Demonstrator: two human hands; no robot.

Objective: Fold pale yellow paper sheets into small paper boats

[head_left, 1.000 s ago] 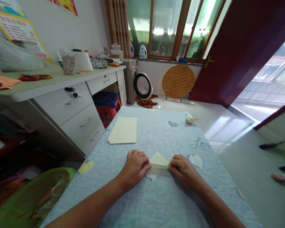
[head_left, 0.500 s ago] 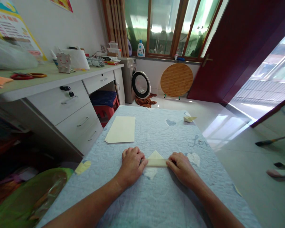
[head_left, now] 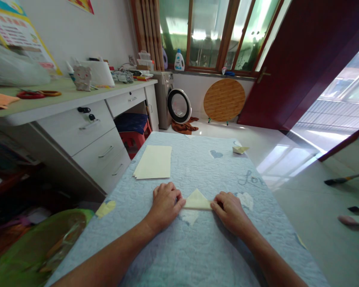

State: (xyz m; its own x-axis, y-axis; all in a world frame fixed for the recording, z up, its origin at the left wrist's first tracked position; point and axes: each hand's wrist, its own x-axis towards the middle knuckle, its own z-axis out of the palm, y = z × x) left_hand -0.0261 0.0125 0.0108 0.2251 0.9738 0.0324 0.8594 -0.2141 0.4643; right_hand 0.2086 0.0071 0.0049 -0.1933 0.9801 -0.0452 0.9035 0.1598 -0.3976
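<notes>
A pale yellow folded paper lies on the cloth-covered table, its triangular peak pointing away from me and a narrow folded strip along its near edge. My left hand pinches the left end of that strip between thumb and curled fingers. At the right end, my right hand grips the paper in the same way. The ends of the strip are hidden under my fingertips. Beyond my left hand is a stack of pale yellow sheets. A small folded paper boat sits near the table's far right corner.
A light blue quilted cloth covers the table. To the left stand a white desk with drawers and a green-lined bin. A washing machine with its door open and a round wooden tabletop are beyond.
The near strip of the paper looks narrower, and more of the triangular peak shows. Both hands keep their hold at its ends. The view has shifted slightly.
</notes>
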